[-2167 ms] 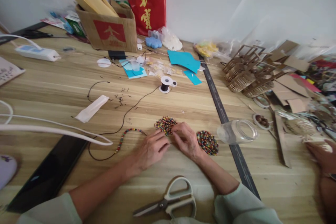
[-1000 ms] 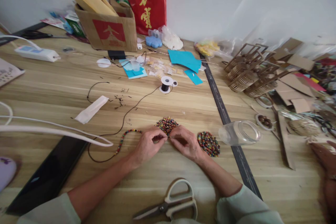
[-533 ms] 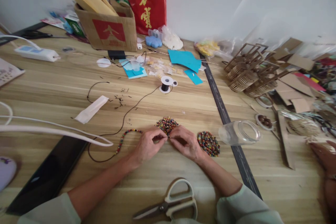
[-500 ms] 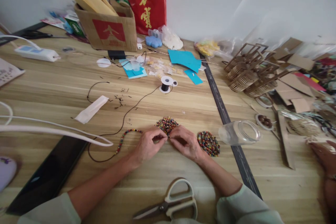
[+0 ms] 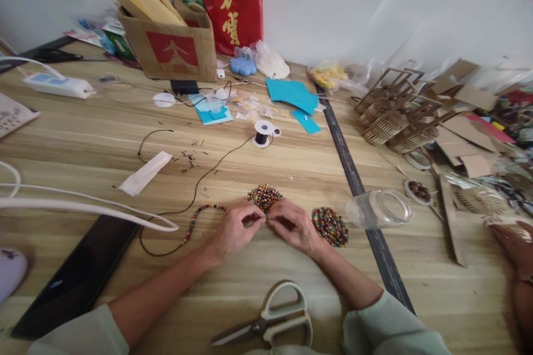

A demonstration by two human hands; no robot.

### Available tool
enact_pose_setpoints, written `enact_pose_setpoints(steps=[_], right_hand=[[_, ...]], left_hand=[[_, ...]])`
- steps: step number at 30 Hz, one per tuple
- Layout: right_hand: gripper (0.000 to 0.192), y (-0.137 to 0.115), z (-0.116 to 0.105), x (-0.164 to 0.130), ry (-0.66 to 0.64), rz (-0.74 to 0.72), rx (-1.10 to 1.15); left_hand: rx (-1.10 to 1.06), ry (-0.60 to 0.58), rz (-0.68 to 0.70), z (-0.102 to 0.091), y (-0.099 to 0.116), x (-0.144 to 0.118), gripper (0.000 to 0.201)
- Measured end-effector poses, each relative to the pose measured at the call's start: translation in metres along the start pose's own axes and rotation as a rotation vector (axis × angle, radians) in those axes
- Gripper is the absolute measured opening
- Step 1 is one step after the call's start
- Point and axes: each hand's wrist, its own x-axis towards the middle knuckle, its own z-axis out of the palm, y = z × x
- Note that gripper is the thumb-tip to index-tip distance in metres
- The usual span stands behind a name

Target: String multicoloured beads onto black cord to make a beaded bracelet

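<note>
My left hand (image 5: 236, 228) is closed in a pinch at the near edge of a pile of small multicoloured beads (image 5: 265, 196). A strand of beads on black cord (image 5: 195, 218) runs in behind its knuckles. My right hand (image 5: 293, 225) pinches too, its fingertips almost touching the left ones; what lies between them is too small to make out. Right of that hand lies a coiled string of beads (image 5: 330, 227). The cord leads back to a white spool of black cord (image 5: 262, 134). Scissors (image 5: 270, 321) with pale handles lie between my forearms.
A clear jar (image 5: 378, 209) lies on its side at right, across a dark strip. Brown baskets (image 5: 391, 113) and cardboard stand behind it. White cables (image 5: 91, 206) cross a black panel (image 5: 77, 277) at left. Another person's hand (image 5: 514, 247) is at the right edge.
Both hands hold almost the same pose, fingertips together. My right fingertips have edged slightly closer to the left ones. The view has shifted a very little.
</note>
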Motion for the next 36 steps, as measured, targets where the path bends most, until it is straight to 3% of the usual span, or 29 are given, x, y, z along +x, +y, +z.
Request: enact_pose_setpoints(steps=[20, 27, 36], right_hand=[[0.007, -0.0001, -0.0009, -0.0003, 0.022, 0.003, 0.003], [0.010, -0.0003, -0.0005, 0.0001, 0.020, 0.002, 0.019], [0.012, 0.0023, 0.0001, -0.0023, 0.008, -0.003, 0.045]], left_hand=[[-0.037, 0.032, 0.097, -0.0002, -0.0038, 0.0008, 0.014], [-0.065, 0.030, -0.008, 0.0006, -0.0043, -0.0013, 0.012], [-0.075, 0.022, -0.023, 0.0023, -0.0018, -0.0018, 0.017]])
